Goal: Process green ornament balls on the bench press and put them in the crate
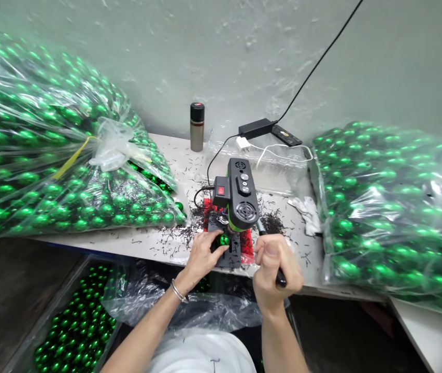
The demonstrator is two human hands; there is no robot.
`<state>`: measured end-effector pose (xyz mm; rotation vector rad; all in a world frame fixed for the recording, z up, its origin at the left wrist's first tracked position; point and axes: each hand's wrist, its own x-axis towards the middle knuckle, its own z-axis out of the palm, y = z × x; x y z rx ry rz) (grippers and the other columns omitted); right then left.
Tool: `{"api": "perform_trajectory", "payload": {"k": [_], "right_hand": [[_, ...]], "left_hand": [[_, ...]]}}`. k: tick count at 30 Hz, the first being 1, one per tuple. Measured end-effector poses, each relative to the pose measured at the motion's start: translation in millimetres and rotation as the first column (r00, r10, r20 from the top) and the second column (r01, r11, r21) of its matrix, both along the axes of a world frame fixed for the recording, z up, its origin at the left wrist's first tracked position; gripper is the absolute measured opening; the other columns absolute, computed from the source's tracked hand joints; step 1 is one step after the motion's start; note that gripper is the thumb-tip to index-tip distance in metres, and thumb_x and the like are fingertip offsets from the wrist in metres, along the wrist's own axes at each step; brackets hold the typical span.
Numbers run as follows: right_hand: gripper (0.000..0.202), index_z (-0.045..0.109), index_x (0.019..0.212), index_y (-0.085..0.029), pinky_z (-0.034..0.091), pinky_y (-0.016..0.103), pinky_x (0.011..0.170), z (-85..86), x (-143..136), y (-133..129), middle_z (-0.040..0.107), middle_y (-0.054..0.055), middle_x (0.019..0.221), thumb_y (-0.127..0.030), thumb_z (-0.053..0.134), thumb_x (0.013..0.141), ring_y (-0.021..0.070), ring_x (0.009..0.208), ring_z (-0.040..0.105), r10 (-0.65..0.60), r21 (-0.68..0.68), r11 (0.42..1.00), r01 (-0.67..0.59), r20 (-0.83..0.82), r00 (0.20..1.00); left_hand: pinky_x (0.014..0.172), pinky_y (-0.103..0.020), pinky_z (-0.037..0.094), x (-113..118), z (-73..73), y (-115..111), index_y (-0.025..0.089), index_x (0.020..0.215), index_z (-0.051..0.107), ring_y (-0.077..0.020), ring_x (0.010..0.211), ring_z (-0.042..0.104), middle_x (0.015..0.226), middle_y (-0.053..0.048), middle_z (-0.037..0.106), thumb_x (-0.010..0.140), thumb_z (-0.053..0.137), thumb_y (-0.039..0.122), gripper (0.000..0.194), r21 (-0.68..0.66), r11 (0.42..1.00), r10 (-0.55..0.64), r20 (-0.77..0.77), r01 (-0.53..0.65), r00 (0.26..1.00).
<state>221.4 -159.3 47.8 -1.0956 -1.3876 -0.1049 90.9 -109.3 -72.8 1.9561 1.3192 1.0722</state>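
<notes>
This was a workshop, seemingly a small production corner: a machine with a lever stood on the table among strewn black scraps, bulging clear bags of green balls flanked it, more balls lay heaped below, and a rough, pale wall rose behind.

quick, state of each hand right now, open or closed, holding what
Left hand: holding a shiny green ball between thumb and fingers.
Right hand: closed in a fist around the black lever handle.
</notes>
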Motion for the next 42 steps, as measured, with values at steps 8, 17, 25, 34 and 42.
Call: {"api": "perform_trajectory", "payload": {"k": [8, 17, 25, 34, 42], "right_hand": [[0.026, 0.046, 0.067, -0.020, 0.040, 0.025, 0.057, -27.8, 4.9, -8.2, 0.051, -0.002, 0.064, -0.007, 0.046, 0.091, 0.0109, 0.063, 0.053, 0.082, -0.015, 0.997, -0.082, 0.026, 0.996], [0.035, 0.045, 0.066, -0.021, 0.053, 0.033, 0.071, -101.4, 9.9, 4.2, 0.054, -0.001, 0.071, -0.027, 0.035, 0.099, 0.0102, 0.060, 0.053, 0.047, 0.173, 0.983, -0.066, 0.112, 0.993], [0.037, 0.042, 0.068, -0.021, 0.052, 0.032, 0.066, -106.7, 7.2, 7.5, 0.051, -0.002, 0.073, -0.029, 0.031, 0.102, 0.0103, 0.064, 0.058, 0.093, 0.192, 0.976, -0.106, 0.079, 0.993], [0.036, 0.042, 0.066, -0.020, 0.051, 0.033, 0.073, -95.2, 7.7, 4.2, 0.051, -0.002, 0.071, -0.024, 0.034, 0.100, 0.0098, 0.063, 0.058, 0.072, 0.145, 0.985, -0.092, 0.138, 0.988], [0.028, 0.047, 0.066, -0.019, 0.039, 0.025, 0.056, 4.7, 6.0, -2.5, 0.051, -0.002, 0.064, -0.007, 0.047, 0.092, 0.0102, 0.061, 0.052, 0.094, -0.069, 0.993, -0.094, -0.011, 0.996]], "left_hand": [[0.104, -0.051, 0.041, 5.3, -11.8, 4.0, 0.020, 0.111, 0.068, -0.0269, 0.103, 0.067, 0.110, -0.010, 0.074, 0.086, 0.068, 0.036, 0.029, 0.118, 0.993, -0.027, -0.045, 0.032, 0.999], [0.105, -0.051, 0.042, 5.2, -13.3, 2.7, 0.021, 0.112, 0.067, -0.0262, 0.102, 0.067, 0.108, -0.010, 0.074, 0.087, 0.068, 0.035, 0.029, 0.114, 0.993, -0.036, -0.039, 0.040, 0.999], [0.103, -0.051, 0.044, 6.0, -16.5, 3.1, 0.020, 0.111, 0.067, -0.0260, 0.101, 0.068, 0.108, -0.010, 0.074, 0.087, 0.067, 0.039, 0.030, 0.135, 0.990, -0.037, -0.027, 0.040, 0.999], [0.104, -0.053, 0.043, 7.8, -16.1, 5.9, 0.020, 0.111, 0.068, -0.0271, 0.101, 0.067, 0.107, -0.010, 0.074, 0.085, 0.070, 0.035, 0.030, 0.119, 0.992, -0.041, -0.008, 0.041, 0.999], [0.090, -0.044, 0.055, -21.3, -6.2, -30.8, 0.019, 0.118, 0.065, -0.0251, 0.099, 0.068, 0.106, -0.011, 0.073, 0.089, 0.065, 0.041, 0.036, 0.220, 0.975, 0.003, 0.064, -0.017, 0.998]]}}
